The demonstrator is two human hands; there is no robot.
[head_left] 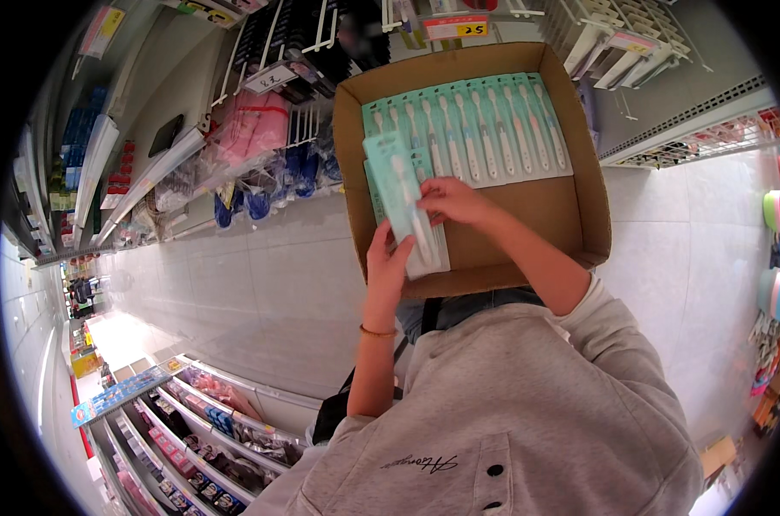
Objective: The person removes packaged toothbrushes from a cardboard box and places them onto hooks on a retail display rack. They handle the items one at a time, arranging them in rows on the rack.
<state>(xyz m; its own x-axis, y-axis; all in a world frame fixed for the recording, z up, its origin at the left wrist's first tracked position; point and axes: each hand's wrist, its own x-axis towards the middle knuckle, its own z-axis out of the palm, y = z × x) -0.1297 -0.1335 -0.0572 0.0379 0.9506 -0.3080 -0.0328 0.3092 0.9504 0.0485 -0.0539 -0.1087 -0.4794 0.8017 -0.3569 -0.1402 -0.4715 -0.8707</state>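
A packaged toothbrush (400, 185) with a mint-green and white backing card is tilted over the left side of an open cardboard box (527, 228). My left hand (388, 258) is closed on its lower left edge, thumb across the front. My right hand (453, 203) has its fingers curled in a pinch at the pack's right edge, partly hiding it. Under the held pack lie other toothbrush packs (441, 249), mostly covered. A row of overlapping toothbrush packs (493, 129) fills the far half of the box, brush heads pointing away from me.
The box rests close against my body. Shelves (149, 185) with bagged goods and a dark phone-like object (167, 135) stand at left. Wire hooks (618, 43) hang at far right. A low shelf unit (209, 430) is at lower left, beside the tiled floor (278, 258).
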